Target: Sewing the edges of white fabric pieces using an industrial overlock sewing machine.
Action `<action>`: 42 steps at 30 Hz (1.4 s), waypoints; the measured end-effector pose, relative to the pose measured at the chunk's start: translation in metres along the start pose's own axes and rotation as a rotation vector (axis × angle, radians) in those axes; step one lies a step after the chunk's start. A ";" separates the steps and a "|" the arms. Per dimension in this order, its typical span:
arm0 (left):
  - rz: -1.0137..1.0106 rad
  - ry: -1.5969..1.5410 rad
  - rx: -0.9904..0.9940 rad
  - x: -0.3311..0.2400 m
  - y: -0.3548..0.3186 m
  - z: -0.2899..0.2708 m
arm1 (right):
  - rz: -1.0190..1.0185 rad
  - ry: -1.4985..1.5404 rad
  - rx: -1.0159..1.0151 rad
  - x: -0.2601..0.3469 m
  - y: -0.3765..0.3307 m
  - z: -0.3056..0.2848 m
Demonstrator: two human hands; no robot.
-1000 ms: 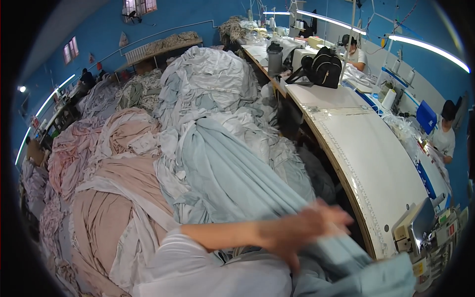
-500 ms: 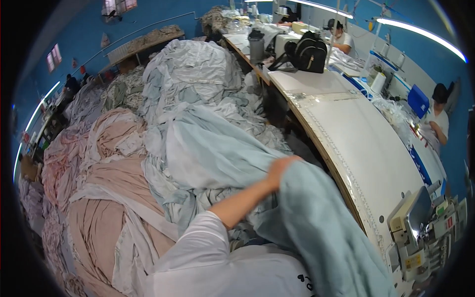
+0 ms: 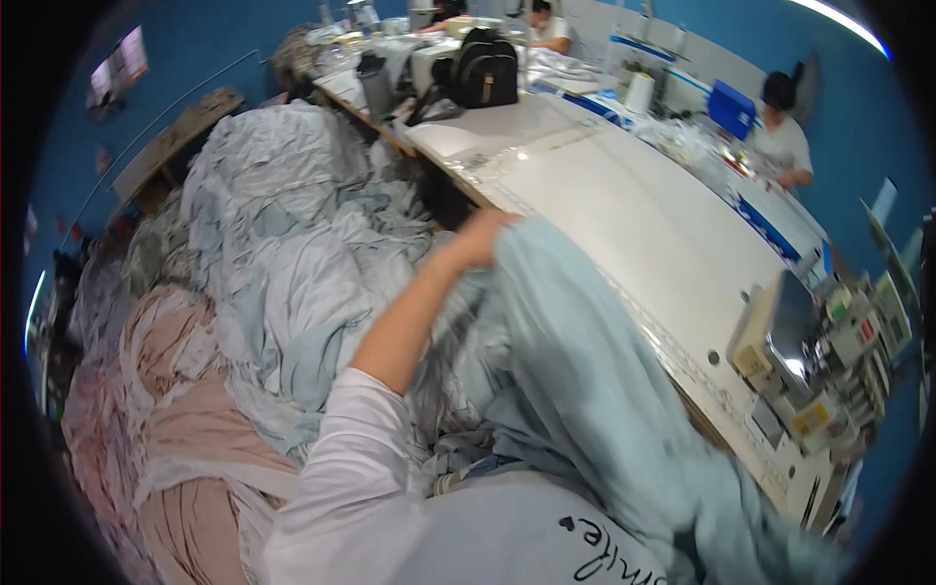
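Pale blue cloth (image 3: 585,390) hangs from my left hand (image 3: 483,239), which is clenched on its upper edge near the rim of the long white table (image 3: 643,224). Its folds drape down past my white sleeve (image 3: 361,458) toward the lower right. On my left a heap of pale blue and beige fabric (image 3: 244,292) crowds close, leaving little room. My right hand cannot be seen. A sewing machine (image 3: 819,361) sits at the table's near end.

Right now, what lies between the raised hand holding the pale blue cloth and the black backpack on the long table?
In the head view, between the left hand with its pale blue cloth and the black backpack lies bare white table.
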State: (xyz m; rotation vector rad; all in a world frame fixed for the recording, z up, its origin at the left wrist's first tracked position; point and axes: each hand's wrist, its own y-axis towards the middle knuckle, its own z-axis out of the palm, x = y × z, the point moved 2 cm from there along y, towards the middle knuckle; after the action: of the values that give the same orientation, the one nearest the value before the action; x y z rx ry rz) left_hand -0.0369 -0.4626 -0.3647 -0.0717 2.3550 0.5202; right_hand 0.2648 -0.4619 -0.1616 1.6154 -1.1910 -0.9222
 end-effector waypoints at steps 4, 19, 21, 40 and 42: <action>-0.141 0.334 -0.202 -0.057 -0.009 -0.055 | -0.021 -0.323 0.041 0.003 0.015 -0.022; 0.212 0.059 -0.219 -0.214 -0.064 -0.164 | 0.152 -0.823 0.591 -0.030 0.032 0.014; 0.267 0.163 -0.317 -0.223 -0.067 -0.188 | 0.318 -0.864 0.564 -0.062 0.010 0.001; 0.229 0.146 -0.291 -0.212 -0.047 -0.138 | 0.284 -0.067 0.132 -0.014 0.066 0.063; 0.185 0.123 -0.365 -0.202 -0.037 -0.154 | 0.080 0.090 -0.201 -0.004 0.063 0.070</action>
State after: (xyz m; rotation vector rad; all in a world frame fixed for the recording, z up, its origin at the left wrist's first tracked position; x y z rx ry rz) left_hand 0.0222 -0.5753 -0.1415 -0.0541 2.3703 1.0599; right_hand 0.1804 -0.4824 -0.1241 1.4243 -1.0581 -0.8796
